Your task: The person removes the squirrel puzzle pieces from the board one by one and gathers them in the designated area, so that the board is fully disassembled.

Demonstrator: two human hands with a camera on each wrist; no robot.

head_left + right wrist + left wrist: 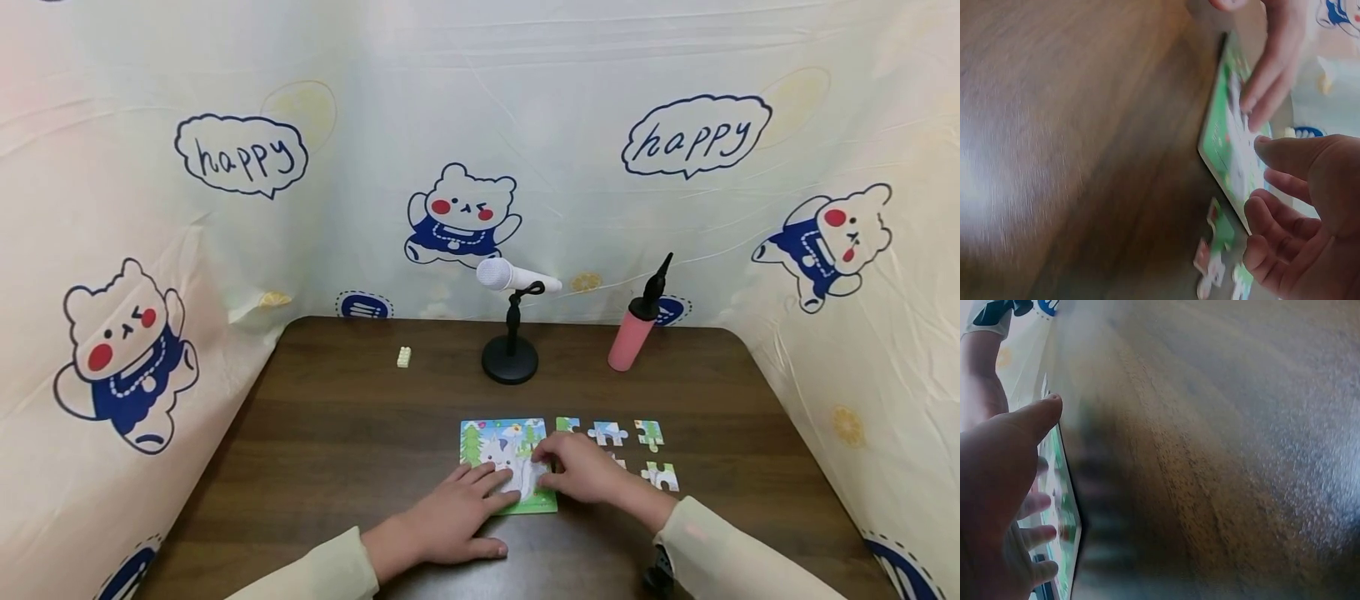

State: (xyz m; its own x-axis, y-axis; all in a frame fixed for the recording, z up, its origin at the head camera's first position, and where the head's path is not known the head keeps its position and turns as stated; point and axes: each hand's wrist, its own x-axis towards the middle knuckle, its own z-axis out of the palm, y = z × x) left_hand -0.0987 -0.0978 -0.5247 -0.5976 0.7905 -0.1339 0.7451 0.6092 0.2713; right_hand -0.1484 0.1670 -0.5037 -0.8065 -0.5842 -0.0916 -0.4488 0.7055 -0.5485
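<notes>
A square puzzle board (528,496) with a grey-and-white animal and green trees lies on the brown table. My left hand (459,518) rests on its lower left with fingers stretched over the picture and thumb out over the table. At the board's right edge is my right hand (581,468); its thumb and index fingertips touch the picture, spread apart. In the right wrist view that hand (1310,212) has loosely bent fingers and no piece shows between them. Loose puzzle pieces (607,432) lie to the right, one partly hidden behind the right hand.
Behind the board, a white microphone (517,276) sits on a black stand (510,360). A pink hand pump (632,340) with a black nozzle stands to its right. A small cream toy brick (404,357) lies at the back left. Printed cloth (360,100) surrounds the table (330,417).
</notes>
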